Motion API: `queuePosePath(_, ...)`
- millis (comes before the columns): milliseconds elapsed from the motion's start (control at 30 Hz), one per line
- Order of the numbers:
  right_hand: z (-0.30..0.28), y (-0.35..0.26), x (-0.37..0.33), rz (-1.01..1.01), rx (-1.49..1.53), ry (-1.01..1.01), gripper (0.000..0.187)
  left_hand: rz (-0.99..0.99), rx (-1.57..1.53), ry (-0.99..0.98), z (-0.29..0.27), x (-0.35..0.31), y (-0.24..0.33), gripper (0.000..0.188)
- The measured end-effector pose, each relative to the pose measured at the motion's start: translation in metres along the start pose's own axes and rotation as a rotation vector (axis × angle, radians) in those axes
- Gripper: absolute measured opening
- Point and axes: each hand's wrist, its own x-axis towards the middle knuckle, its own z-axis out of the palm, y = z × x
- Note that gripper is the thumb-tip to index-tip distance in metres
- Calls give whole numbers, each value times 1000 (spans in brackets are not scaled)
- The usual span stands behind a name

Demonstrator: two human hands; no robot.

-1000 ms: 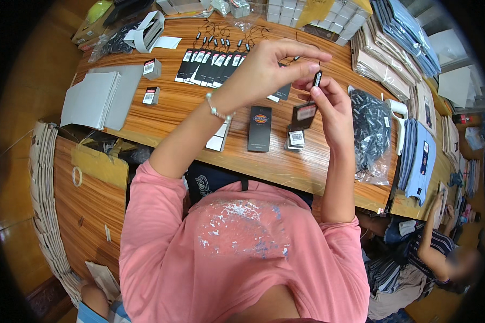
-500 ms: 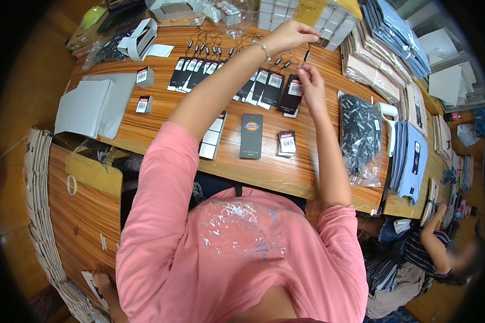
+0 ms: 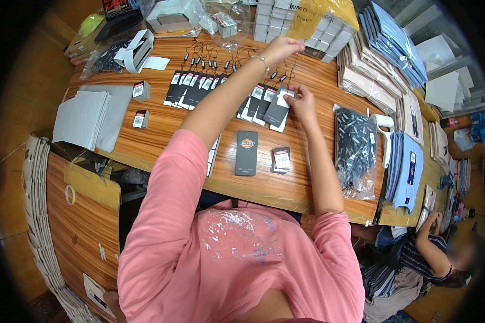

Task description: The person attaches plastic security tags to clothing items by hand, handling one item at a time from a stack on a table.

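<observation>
My left hand [image 3: 283,49] reaches across to the far side of the table and pinches the end of a thin black hang tag string. Below it, my right hand [image 3: 303,103] grips the right edge of a dark hang tag [image 3: 278,112], thumb on top, at the right end of a row of tags. The other strung tags [image 3: 184,91] overlap in that row, loops pointing away; my left forearm hides some. Nearer me lie a stack of dark tags [image 3: 246,156], a small stack of barcode cards [image 3: 281,160] and, partly behind my left arm, white cards [image 3: 214,156].
Right of my arm sit a bag of black tag strings [image 3: 355,156] and a white handheld tool [image 3: 385,132]. Folded bagged garments [image 3: 364,83] are piled beyond. Small white boxes [image 3: 323,40] stand at the back, paper sheets [image 3: 81,118] left. Another person [image 3: 431,250] sits lower right.
The tag in my right hand has shifted left and now shows a white patch. My left hand has come slightly nearer and left, still pinching the string. The view has tilted a little.
</observation>
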Motion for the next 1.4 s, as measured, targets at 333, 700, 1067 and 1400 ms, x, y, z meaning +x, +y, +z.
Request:
queuePosePath(333, 0, 16, 19, -100, -592, -43, 30, -28, 56, 24, -6, 9, -30, 34)
queuePosePath(700, -7, 36, 2, -261, -397, 115, 20, 157, 585, 69, -72, -129, 16, 66)
queuePosePath(1067, -12, 47, -6, -161, 212, 158, 13, -47, 104, 481, -126, -351, 12, 41)
queuePosePath(1400, -18, 48, -9, -167, 158, 190, 13, 133, 401, 514, -104, -367, -16, 25)
